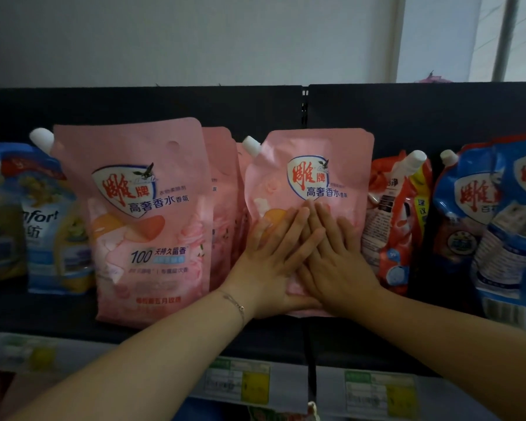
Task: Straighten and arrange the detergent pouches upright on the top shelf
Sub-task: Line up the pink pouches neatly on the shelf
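Fingers of both hands were straight and pressed flat against the lower front of a pink detergent pouch (316, 165), gripping nothing: the left hand (274, 259) came in from the left with a thin bracelet (234, 302) at its wrist, the right hand (340, 268) from the right, and their fingers overlapped at the middle of the pouch. That pouch stood nearly upright on the dark top shelf (43, 311), its white spout cap (251, 145) at the upper left corner and its top close to the black back panel (438, 110). Just to its left more pink pouches (222, 177) stood behind a nearer pink pouch (146, 208), which stood upright closer to the shelf's front edge. Farther left was a blue Comfort pouch (49, 232). Touching the pressed pouch's right side was a red pouch (398, 223), then a blue pouch (483, 214) at the frame's edge. Price labels (240, 384) ran along the shelf front below.
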The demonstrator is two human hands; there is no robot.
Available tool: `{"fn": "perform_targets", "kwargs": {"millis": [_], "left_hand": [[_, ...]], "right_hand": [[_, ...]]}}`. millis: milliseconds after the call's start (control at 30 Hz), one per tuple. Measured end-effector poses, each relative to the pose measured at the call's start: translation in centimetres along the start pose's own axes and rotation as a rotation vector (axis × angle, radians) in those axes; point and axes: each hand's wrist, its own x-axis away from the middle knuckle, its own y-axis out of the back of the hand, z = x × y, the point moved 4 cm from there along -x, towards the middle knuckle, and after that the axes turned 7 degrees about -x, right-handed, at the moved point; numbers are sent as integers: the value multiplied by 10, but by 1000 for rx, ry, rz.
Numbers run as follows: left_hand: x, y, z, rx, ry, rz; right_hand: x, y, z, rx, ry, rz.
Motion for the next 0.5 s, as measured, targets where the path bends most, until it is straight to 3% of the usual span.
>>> {"fn": "perform_targets", "kwargs": {"millis": [233, 500], "left_hand": [[1, 7, -1, 45, 1, 14], [6, 36, 1, 171, -46, 189]], "right_hand": [[4, 16, 7, -17, -4, 57], [7, 55, 22, -55, 44, 162]]}}
